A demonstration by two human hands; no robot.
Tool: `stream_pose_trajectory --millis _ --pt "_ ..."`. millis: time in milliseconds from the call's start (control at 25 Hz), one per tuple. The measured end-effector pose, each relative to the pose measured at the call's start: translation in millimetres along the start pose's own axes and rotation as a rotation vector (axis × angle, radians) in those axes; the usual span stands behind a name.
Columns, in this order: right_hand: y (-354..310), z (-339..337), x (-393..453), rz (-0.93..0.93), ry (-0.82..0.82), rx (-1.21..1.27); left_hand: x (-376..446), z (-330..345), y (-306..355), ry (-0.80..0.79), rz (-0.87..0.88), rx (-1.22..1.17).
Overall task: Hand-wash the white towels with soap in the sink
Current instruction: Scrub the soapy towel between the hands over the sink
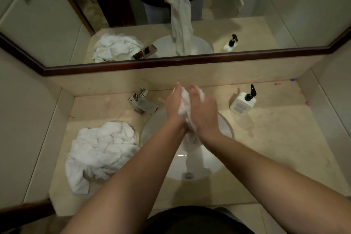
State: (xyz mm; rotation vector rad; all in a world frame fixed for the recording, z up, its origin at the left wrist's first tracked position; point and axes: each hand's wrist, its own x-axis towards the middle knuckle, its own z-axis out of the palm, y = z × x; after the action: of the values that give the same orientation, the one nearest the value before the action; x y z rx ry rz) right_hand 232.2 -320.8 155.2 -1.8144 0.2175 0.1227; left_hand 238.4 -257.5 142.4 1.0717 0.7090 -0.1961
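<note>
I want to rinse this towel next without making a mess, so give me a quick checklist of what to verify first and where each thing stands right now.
1. Towel held firmly: ok, the left hand and right hand press it between them.
2. Towel over the sink: ok, its tail hangs into the basin.
3. Water running from the faucet: not ok, no stream visible.
4. Drain unblocked: ok, nothing lies on it.
5. Soap bottle within reach: ok, upright right of the basin.
6. Towel pile away from the splash: cannot tell, its edge lies near the rim.
</note>
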Motion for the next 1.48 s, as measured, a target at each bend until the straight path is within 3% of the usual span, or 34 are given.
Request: stream_pose_trajectory --millis 120,200,320,440,520,640,720,800,960,1040,1120,1240,1320,1400,1480 --pt "-11 -10 35 0.063 0.134 0.025 1 14 -18 0.033 0.114 0.076" --pt "-13 -12 34 0.07 0.086 0.044 11 16 -12 0.17 0.119 0.03" --pt "5 -15 17 -0.064 -0.089 -0.017 17 15 -10 0.201 0.067 -0.041" --pt "7 -29 53 0.017 0.018 -0.005 3 34 -32 0.17 0.114 0.103" --pt "8 -29 46 0.055 -0.013 -0.013 5 36 -24 0.233 0.109 0.039" --pt "18 -30 8 -0.182 -0.189 -0.048 11 24 -19 0.299 0.108 -0.101" --pt "8 -37 23 -0.236 -0.12 -0.032 2 29 -31 0.212 0.236 0.053" --pt "3 -39 40 -0.202 -0.041 -0.011 -4 34 -34 0.148 0.218 0.165" --pt "20 -36 -2 -0.241 -0.158 -0.07 0 26 -15 0.208 0.091 -0.179" --pt "14 -39 6 -0.285 -0.126 -0.061 -12 28 -25 0.151 0.139 -0.078" --pt "7 -42 28 -0.245 -0.074 -0.068 -22 34 -41 0.12 0.172 0.046" --pt "23 -39 8 -0.259 -0.211 -0.282 -16 25 -30 0.259 0.176 -0.01" --pt "28 -36 -4 -0.172 -0.235 -0.134 -10 20 -33 0.258 0.152 -0.072" --pt "23 -38 16 -0.038 -0.145 0.007 -21 28 -44 0.16 0.193 0.06" --pt "16 -39 21 0.013 -0.137 0.103 -25 31 -38 0.257 0.24 0.115"
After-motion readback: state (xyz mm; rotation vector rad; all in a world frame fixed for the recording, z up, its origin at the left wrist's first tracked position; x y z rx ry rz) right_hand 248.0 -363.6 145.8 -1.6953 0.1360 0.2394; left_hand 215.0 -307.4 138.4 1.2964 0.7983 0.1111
